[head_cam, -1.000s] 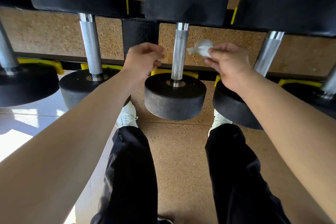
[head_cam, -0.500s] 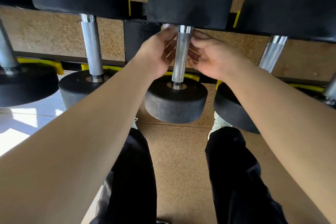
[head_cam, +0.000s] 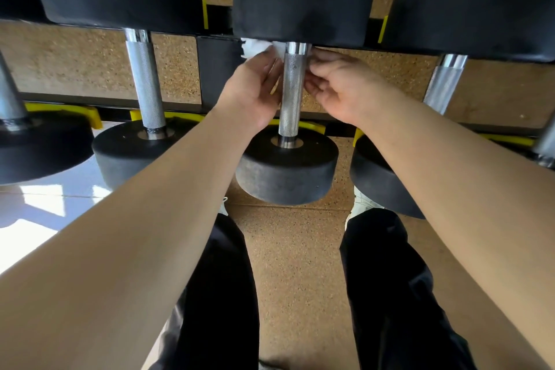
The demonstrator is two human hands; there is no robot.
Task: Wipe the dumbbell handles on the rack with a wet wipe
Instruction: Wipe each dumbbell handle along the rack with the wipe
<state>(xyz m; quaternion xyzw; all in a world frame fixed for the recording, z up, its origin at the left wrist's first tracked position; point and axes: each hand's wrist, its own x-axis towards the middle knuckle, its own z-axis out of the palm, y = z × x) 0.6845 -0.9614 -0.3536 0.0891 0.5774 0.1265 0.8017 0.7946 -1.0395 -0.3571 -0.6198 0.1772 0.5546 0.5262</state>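
The middle dumbbell lies across the rack, its knurled steel handle (head_cam: 292,93) between two black heads. A white wet wipe (head_cam: 256,48) shows behind the top of that handle, under the far head. My left hand (head_cam: 255,90) is at the handle's left side with its fingers on the wipe. My right hand (head_cam: 339,84) reaches behind the handle from the right, fingertips hidden by the bar. Whether the right hand also holds the wipe is not clear.
More dumbbells lie on the black rack with yellow cradles (head_cam: 306,126): one handle at the left (head_cam: 145,84), one at the right (head_cam: 444,84). Below are a cork-patterned floor (head_cam: 294,249), my dark trousers and white shoes. A glossy white floor (head_cam: 45,204) lies at the left.
Both hands moved up to the top of the middle handle and reached behind it. The wipe went from my right hand's fingertips to behind the bar, now showing at the left.
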